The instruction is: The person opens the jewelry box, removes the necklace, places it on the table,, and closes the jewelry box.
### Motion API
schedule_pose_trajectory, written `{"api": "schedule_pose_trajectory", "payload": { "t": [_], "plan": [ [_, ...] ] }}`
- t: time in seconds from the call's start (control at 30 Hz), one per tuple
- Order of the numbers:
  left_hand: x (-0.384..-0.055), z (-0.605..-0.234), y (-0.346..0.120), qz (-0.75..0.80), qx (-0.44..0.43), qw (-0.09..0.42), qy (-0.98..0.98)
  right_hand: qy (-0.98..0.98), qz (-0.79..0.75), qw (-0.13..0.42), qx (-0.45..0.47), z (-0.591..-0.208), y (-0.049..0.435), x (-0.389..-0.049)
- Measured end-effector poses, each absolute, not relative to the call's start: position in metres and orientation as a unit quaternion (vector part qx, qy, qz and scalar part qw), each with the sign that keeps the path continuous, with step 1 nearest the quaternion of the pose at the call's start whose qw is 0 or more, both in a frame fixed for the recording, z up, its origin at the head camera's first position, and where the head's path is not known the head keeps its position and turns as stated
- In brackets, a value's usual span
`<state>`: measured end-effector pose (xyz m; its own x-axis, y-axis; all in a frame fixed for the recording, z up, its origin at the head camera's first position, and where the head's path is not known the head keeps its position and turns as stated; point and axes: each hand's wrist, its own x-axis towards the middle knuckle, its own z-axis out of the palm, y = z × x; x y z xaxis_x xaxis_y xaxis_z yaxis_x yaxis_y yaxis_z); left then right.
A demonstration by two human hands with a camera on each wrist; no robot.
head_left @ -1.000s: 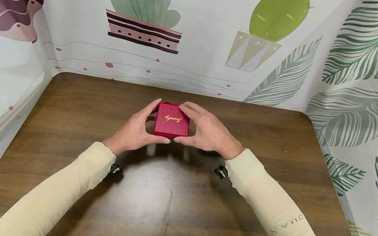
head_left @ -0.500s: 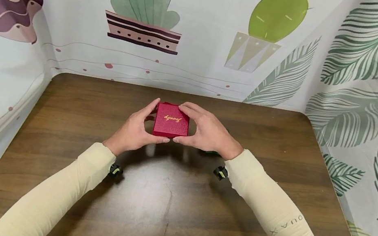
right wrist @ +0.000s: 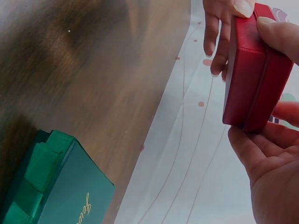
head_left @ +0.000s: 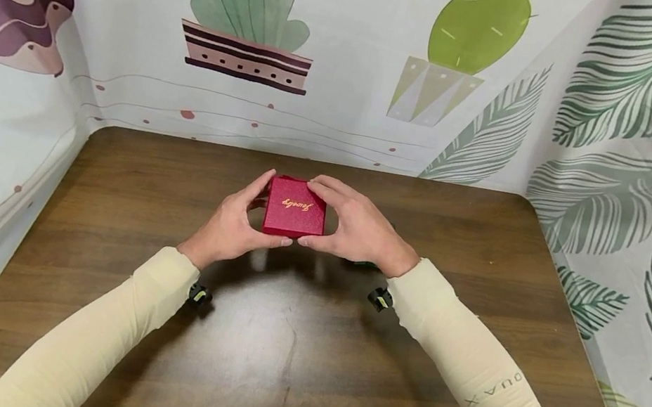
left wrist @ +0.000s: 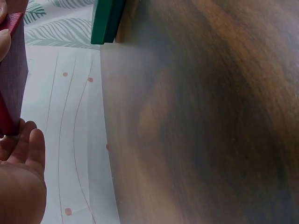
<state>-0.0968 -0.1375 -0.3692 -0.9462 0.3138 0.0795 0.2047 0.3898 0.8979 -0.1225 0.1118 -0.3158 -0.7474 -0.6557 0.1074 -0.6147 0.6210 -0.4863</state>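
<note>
A red jewelry box [head_left: 296,207] with gold "Jewelry" lettering is held raised over the far part of the table. The lettering stands upside down in the head view. My left hand [head_left: 227,227] grips its left side, thumb along the near face and fingers reaching round behind. On the right side my right hand [head_left: 363,229] grips it, thumb at the near edge and index finger over the far top corner. A seam between two red halves of the box [right wrist: 254,70] shows in the right wrist view.
A green jewelry box [right wrist: 74,182] with gold lettering sits on the wooden table [head_left: 285,382], mostly hidden under my right wrist in the head view. Behind the table hangs a cloth [head_left: 358,80] printed with cacti and leaves. Small dark cameras are worn at both wrists.
</note>
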Motion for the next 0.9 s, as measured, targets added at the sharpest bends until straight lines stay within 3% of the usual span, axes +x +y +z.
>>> {"api": "schedule_pose_trajectory", "payload": {
  "t": [0.9],
  "plan": [
    [-0.0997, -0.3707, -0.1393, 0.554, 0.151, 0.056, 0.817, 0.891, -0.279, 0.032, -0.356, -0.3155, 0.1104, -0.1233]
  ]
}}
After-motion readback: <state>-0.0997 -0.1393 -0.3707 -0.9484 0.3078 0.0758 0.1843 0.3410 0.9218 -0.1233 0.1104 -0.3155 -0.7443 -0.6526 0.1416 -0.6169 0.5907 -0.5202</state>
